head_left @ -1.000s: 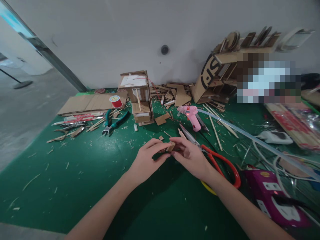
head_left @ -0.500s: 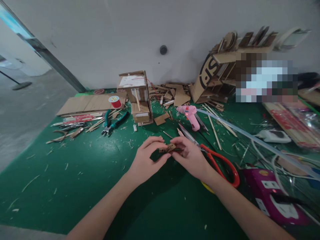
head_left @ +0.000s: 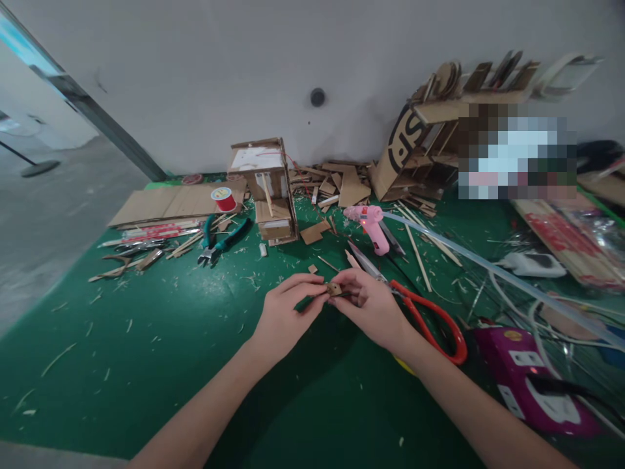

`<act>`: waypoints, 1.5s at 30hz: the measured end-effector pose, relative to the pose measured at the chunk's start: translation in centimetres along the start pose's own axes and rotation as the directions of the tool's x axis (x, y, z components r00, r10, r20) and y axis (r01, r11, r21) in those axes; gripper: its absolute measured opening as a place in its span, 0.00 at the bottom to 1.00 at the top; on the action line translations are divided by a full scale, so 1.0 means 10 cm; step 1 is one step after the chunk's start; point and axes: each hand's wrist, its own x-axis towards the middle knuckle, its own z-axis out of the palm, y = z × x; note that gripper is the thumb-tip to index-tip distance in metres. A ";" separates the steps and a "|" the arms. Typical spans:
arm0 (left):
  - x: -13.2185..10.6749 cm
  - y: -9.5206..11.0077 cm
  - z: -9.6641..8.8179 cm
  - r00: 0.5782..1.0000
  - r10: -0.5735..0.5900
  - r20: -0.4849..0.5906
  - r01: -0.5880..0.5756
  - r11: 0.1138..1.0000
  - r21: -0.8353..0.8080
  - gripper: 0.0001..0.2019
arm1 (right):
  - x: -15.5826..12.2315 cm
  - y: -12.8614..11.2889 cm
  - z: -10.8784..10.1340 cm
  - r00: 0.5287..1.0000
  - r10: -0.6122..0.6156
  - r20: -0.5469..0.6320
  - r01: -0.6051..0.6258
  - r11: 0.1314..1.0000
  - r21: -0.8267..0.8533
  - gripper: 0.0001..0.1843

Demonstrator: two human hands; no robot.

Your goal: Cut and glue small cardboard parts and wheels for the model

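Between my two hands is a small brown cardboard piece (head_left: 334,288) with a dark hole in it. My left hand (head_left: 288,312) pinches its left side with thumb and fingertips. On the other side, the thumb and fingers of my right hand (head_left: 371,303) close on it too, hiding part of it. Just beyond my fingers a little square scrap of cardboard (head_left: 312,268) lies on the green table (head_left: 195,365). Large scissors with red handles (head_left: 434,312) rest beside and partly under my right hand. A pink glue gun (head_left: 374,228) stands farther back.
A cardboard structure (head_left: 273,195) stands near the wall, with green-handled pliers (head_left: 219,242) and a red thread spool (head_left: 223,199) to its left. Cardboard scraps (head_left: 354,185) pile up behind. At right are a purple power strip (head_left: 532,384) and a larger cardboard shelf (head_left: 405,150).
My hands have drawn slightly closer together around the cardboard piece, and its left end is now more covered by my left fingers. The square scrap beyond them shows more fully.
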 end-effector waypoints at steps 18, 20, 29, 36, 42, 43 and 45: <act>0.00 -0.04 -0.01 1.000 0.000 0.020 0.001 0.999 -0.032 0.05 | 0.00 0.02 -0.01 1.000 -0.015 0.010 0.014 1.000 0.014 0.10; -0.01 -0.03 -0.01 0.999 -0.038 0.038 0.040 0.998 -0.053 0.06 | -0.01 0.04 -0.01 0.999 -0.043 0.015 0.043 0.999 -0.023 0.10; 0.02 -0.01 -0.01 0.901 -0.336 0.276 0.432 0.762 -0.483 0.21 | -0.01 0.04 0.00 0.993 -0.119 0.015 0.120 0.987 -0.105 0.09; 0.04 -0.02 -0.01 0.910 -0.320 0.264 0.411 0.781 -0.470 0.21 | -0.01 0.00 -0.01 0.985 -0.172 0.015 0.171 0.955 -0.242 0.09; 0.03 -0.01 -0.05 0.940 -0.268 0.212 0.326 0.889 -0.320 0.21 | -0.02 -0.06 -0.01 0.970 -0.243 -0.020 0.220 0.910 -0.352 0.12; 0.02 -0.01 -0.06 0.943 -0.257 0.214 0.311 0.908 -0.280 0.21 | -0.02 -0.06 -0.01 0.967 -0.254 -0.022 0.227 0.896 -0.383 0.12; 0.02 -0.02 -0.07 0.946 -0.241 0.218 0.285 0.938 -0.200 0.22 | -0.03 -0.07 -0.01 0.960 -0.279 -0.009 0.248 0.867 -0.432 0.11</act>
